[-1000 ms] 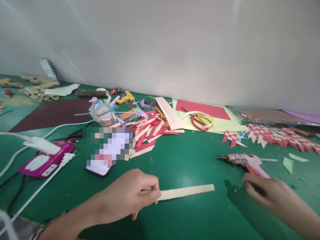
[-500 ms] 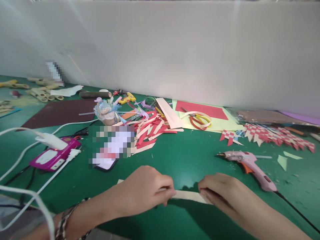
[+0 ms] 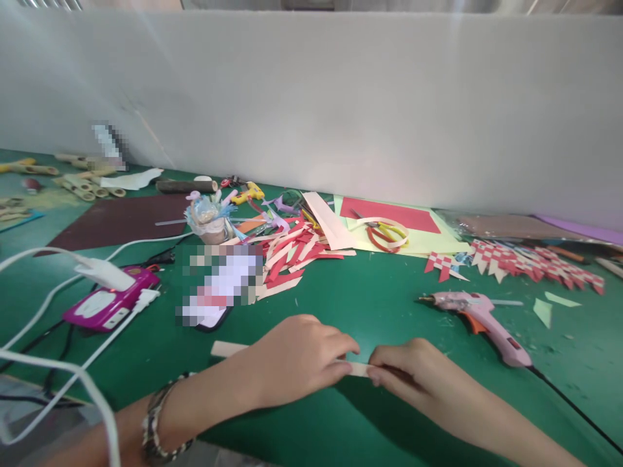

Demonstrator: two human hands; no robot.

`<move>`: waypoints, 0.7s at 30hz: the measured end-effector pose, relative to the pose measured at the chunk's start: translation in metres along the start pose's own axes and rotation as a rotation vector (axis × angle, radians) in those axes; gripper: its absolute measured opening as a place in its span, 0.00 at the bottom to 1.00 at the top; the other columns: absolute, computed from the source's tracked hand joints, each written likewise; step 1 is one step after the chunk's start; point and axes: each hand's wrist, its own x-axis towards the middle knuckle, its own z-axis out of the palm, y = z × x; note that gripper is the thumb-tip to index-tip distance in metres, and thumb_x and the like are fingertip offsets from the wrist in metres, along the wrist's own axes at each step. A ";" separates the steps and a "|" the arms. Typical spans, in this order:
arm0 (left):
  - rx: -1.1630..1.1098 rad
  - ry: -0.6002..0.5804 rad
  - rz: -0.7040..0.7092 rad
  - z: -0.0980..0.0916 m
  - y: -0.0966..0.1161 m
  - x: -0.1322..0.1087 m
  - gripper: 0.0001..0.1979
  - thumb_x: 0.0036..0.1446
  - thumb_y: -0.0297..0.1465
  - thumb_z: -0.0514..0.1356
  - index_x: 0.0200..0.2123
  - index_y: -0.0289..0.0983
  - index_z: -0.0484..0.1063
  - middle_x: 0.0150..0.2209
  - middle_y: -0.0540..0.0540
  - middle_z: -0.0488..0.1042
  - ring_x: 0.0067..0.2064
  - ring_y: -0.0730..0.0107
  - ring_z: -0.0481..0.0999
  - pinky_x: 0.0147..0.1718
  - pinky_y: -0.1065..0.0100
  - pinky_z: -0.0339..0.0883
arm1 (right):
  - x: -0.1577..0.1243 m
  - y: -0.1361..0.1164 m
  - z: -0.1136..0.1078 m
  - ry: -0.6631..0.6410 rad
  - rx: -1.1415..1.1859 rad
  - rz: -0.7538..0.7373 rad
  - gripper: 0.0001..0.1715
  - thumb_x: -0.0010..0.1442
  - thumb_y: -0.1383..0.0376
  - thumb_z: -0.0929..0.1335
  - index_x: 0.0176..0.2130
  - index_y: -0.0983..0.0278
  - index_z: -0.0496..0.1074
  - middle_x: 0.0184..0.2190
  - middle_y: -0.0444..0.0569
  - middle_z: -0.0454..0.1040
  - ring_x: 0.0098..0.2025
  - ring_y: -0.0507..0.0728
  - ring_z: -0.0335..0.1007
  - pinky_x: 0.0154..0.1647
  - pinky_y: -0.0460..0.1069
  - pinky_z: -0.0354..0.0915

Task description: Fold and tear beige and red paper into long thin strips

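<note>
A pale cream paper strip (image 3: pixel 360 369) stretches between my two hands, low over the green table. My left hand (image 3: pixel 304 357) pinches it between thumb and fingers, the forefinger slightly raised, and the strip's far end sticks out behind the wrist on the left. Thumb and forefinger of my right hand (image 3: pixel 411 373) are closed on the strip's right end, a short gap from the left fingertips. Beyond the hands lies a heap of red and cream paper strips (image 3: pixel 296 250). The pink glue gun (image 3: pixel 481 318) rests to the right of my right hand.
A phone (image 3: pixel 221 292) and a purple power strip (image 3: pixel 114 301) with white cables lie at the left. Farther back are scissors (image 3: pixel 387 235) on coloured paper and woven red-and-cream paper pieces (image 3: pixel 530 263). A grey partition (image 3: pixel 311 97) closes off the back.
My right hand has moved left toward my left hand, so less of the strip shows between them. More of its left end now shows behind the left wrist. The view has shifted slightly.
</note>
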 end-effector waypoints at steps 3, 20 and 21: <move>0.270 0.090 0.156 0.016 0.005 0.007 0.11 0.61 0.26 0.49 0.27 0.35 0.64 0.22 0.51 0.71 0.22 0.72 0.68 0.23 0.69 0.53 | 0.009 -0.004 0.005 0.004 0.038 -0.032 0.17 0.62 0.62 0.58 0.25 0.64 0.64 0.17 0.39 0.58 0.20 0.47 0.47 0.21 0.43 0.46; 0.557 0.359 0.096 0.017 -0.041 -0.038 0.14 0.56 0.22 0.43 0.21 0.38 0.59 0.12 0.54 0.59 0.15 0.74 0.59 0.18 0.71 0.50 | -0.017 0.027 -0.019 -0.063 0.359 0.188 0.20 0.61 0.54 0.59 0.25 0.64 0.64 0.15 0.37 0.49 0.18 0.47 0.43 0.18 0.43 0.42; 0.563 0.343 0.075 0.015 -0.046 -0.047 0.14 0.56 0.22 0.43 0.21 0.38 0.60 0.13 0.54 0.59 0.16 0.74 0.59 0.18 0.71 0.50 | -0.023 0.034 -0.023 -0.074 0.358 0.207 0.21 0.61 0.53 0.59 0.25 0.64 0.64 0.15 0.37 0.49 0.18 0.47 0.43 0.18 0.44 0.42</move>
